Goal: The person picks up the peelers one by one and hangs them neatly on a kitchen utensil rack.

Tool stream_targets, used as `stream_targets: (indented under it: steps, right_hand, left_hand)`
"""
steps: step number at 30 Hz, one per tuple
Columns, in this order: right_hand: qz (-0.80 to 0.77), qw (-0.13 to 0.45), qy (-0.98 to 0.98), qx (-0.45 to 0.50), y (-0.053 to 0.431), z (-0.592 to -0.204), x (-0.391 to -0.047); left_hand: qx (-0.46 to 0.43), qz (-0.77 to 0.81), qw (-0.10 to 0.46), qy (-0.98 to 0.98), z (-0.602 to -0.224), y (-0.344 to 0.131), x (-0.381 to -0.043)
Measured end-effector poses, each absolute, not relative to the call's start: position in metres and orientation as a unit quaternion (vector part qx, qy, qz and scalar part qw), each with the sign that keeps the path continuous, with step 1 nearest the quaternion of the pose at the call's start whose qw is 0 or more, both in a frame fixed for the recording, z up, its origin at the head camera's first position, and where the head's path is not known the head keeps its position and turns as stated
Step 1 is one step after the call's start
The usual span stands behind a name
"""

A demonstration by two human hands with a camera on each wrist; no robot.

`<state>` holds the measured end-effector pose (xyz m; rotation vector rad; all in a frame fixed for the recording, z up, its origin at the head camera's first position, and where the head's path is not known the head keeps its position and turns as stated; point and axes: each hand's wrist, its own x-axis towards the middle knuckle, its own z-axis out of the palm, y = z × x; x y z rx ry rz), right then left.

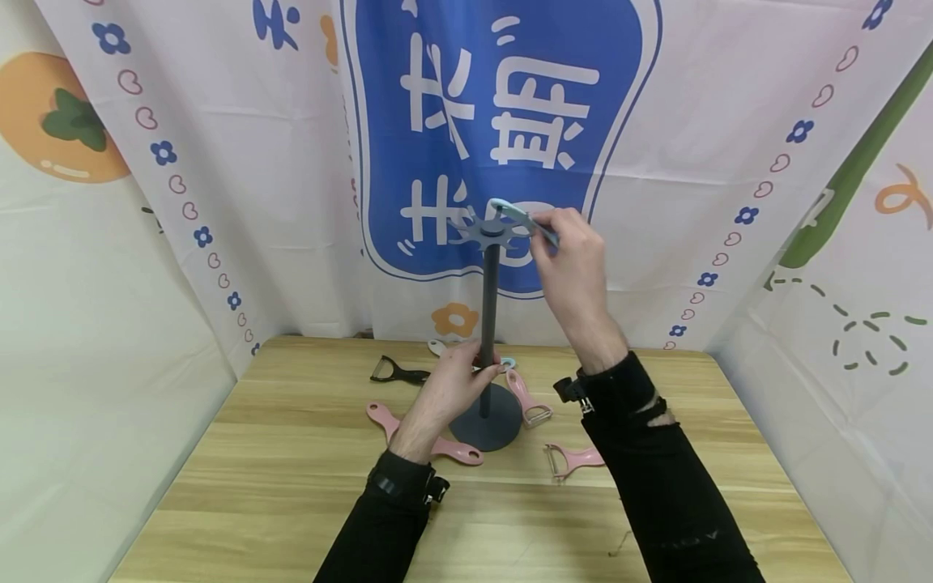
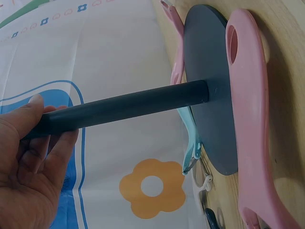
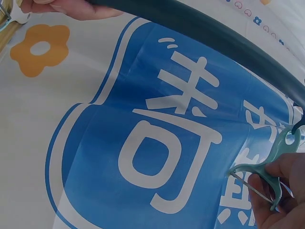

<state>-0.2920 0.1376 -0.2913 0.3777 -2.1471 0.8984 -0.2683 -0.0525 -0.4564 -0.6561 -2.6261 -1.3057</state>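
A dark grey stand (image 1: pixel 490 300) rises from a round base and carries a ring of hooks (image 1: pixel 474 233) at its top. My left hand (image 1: pixel 450 387) holds the pole partway down, thumb on one side and fingers on the other. Up beside the hooks, my right hand (image 1: pixel 576 263) pinches a mint-green peeler (image 3: pixel 275 151) near its blade end. The holed end of its handle meets the tip of a hook (image 3: pixel 299 125) in the right wrist view.
Around the base (image 1: pixel 503 425) lie pink peelers (image 1: pixel 521 393), a black peeler (image 1: pixel 399 372), a light blue peeler (image 2: pixel 190 131) and a white-handled tool (image 1: pixel 436 346). Another pink peeler (image 1: pixel 581 458) lies right of the base on the wooden table (image 1: pixel 240 486). A printed curtain (image 1: pixel 291 202) hangs behind.
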Motion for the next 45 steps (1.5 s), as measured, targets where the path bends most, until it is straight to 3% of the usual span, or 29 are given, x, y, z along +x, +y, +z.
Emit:
stream_targets:
  steps: [32,45]
  right_hand:
    - [0.371,0.373,-0.835,0.164,0.133,-0.307,-0.287]
    - [0.407,0.331,-0.837,0.155,0.129,-0.312,-0.283]
  left_hand:
    - [-0.224,-0.434,0.065,-0.870,-0.457,-0.054,-0.268]
    - [-0.221,-0.430,0.063,-0.873,-0.458,-0.054,-0.269]
